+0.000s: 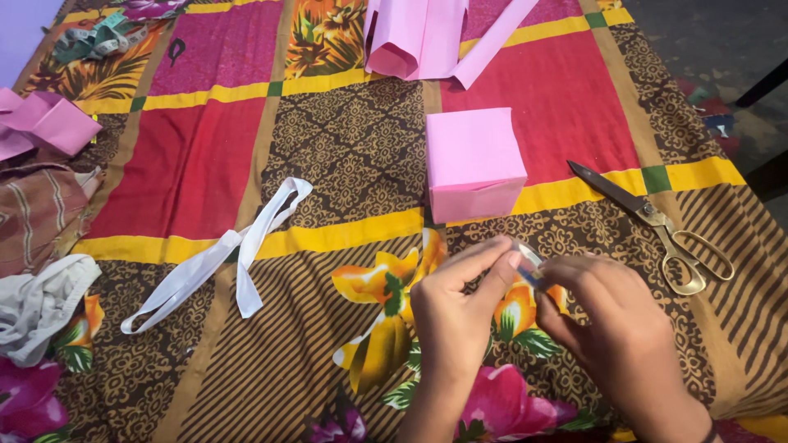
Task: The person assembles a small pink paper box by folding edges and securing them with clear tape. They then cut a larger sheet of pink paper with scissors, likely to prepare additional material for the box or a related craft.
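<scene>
My left hand (454, 316) and my right hand (611, 332) meet low in the middle of the head view, over a patterned cloth. Together they pinch a small clear roll of tape (529, 261) between fingertips; my left thumb and forefinger pick at its edge. Just beyond the hands sits a pink paper-covered box (472, 162). A white ribbon (234, 250) lies in a loose loop to the left, untouched.
Gold-handled scissors (665, 230) lie to the right of the box. Folded pink paper (427, 37) lies at the top, more pink paper (45, 121) at the far left. Crumpled fabric pieces (37, 303) sit at the left edge. A measuring tape (98, 39) lies top left.
</scene>
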